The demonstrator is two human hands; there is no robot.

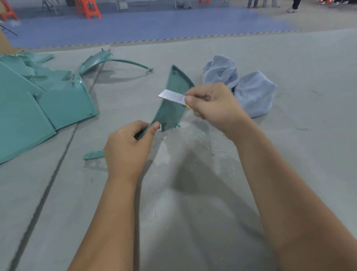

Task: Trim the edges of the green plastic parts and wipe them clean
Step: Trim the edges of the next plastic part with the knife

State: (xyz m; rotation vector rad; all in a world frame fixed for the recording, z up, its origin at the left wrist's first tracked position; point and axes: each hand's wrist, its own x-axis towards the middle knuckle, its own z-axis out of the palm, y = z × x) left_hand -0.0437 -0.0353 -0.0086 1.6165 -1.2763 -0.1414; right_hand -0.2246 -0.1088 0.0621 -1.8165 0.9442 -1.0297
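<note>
Gripping the near corner of a green part (172,104), the left hand (129,149) is pinching it between thumb and curled fingers, holding the piece tilted up off the floor (311,139). The right hand (213,105) is closing round a knife, thumb pressing on the flat silver blade (171,96), which is lying across the part's right edge just beyond the right thumb; a bit of yellow handle is showing under the fingers. Thin green shavings (203,141) are lying on the floor below and between both hands. A small green scrap (93,155) is sitting just left of the left hand. Two crumpled pale blue cloths (252,92) are resting just beyond and to the right of the right hand, touching each other. A pile of green parts (20,111) is spreading well to the left of the left hand, with one curved strip (107,61) lying beyond it, apart from the pile's edge.
</note>
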